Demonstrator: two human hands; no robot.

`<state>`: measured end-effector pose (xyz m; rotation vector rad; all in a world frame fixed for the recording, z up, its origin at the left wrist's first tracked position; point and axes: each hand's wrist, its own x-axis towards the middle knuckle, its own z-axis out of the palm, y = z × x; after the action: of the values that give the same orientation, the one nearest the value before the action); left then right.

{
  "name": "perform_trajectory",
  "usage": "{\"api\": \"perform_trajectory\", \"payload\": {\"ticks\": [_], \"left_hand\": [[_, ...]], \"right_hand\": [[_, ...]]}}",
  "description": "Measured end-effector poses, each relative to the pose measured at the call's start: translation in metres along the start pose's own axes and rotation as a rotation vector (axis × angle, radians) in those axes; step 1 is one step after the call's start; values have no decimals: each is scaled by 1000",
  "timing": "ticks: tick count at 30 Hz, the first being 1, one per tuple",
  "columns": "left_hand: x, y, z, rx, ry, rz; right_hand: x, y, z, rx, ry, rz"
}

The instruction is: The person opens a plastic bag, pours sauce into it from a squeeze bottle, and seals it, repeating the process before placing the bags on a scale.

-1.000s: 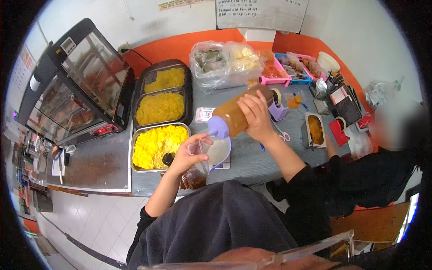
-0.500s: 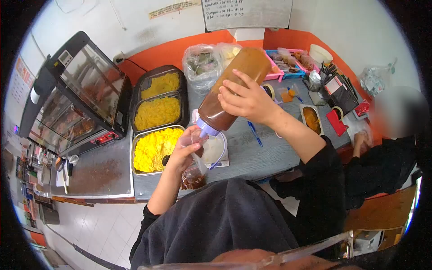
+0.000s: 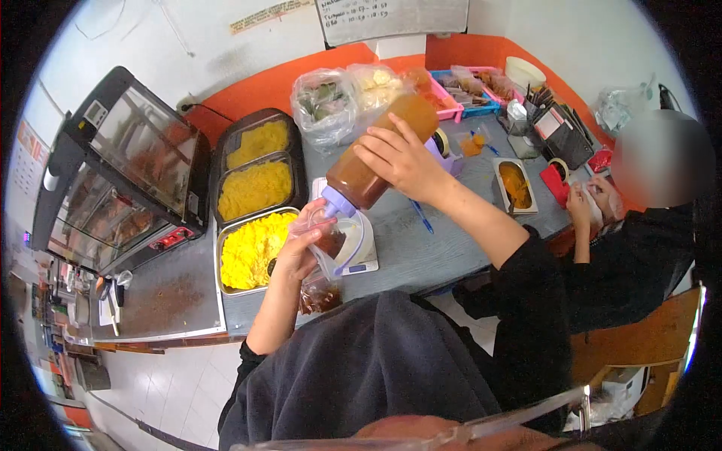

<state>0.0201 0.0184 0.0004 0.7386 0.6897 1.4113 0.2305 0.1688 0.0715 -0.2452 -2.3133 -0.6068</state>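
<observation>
My right hand is wrapped round a large squeeze bottle of brown sauce with a lilac cap. The bottle is tilted, cap end down to the left. Its nozzle is at the mouth of a small clear plastic bag, which my left hand pinches near the top. Dark brown sauce shows inside this bag. Below it, at the counter's edge, is another clear bag with dark brown contents. A white kitchen scale and a clear, lilac-rimmed lid or tub are behind the small bag.
To the left are a metal tray of yellow food, black pans of yellow mash and a glass display warmer. Plastic bags, a metal tub of orange sauce and a blue pen lie beyond. A co-worker handles clear plastic at right.
The view has turned slightly. The bottle has come down a little toward the bag, and dark sauce now shows more plainly inside it. The co-worker's hands have risen with clear plastic.
</observation>
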Motion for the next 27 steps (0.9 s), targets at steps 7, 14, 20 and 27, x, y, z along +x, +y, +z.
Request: {"api": "perform_trajectory", "payload": {"ticks": [7, 14, 20, 27], "left_hand": [[22, -25, -22, 438, 22, 81], [48, -99, -58, 1301, 2, 244], [33, -54, -19, 1005, 73, 205], [13, -13, 16, 285, -273, -208]], "right_hand": [[-57, -32, 61, 655, -102, 797], [-134, -50, 130, 713, 183, 1143], [-115, -105, 69, 330, 500, 1007], [-39, -102, 27, 910, 120, 543]]}}
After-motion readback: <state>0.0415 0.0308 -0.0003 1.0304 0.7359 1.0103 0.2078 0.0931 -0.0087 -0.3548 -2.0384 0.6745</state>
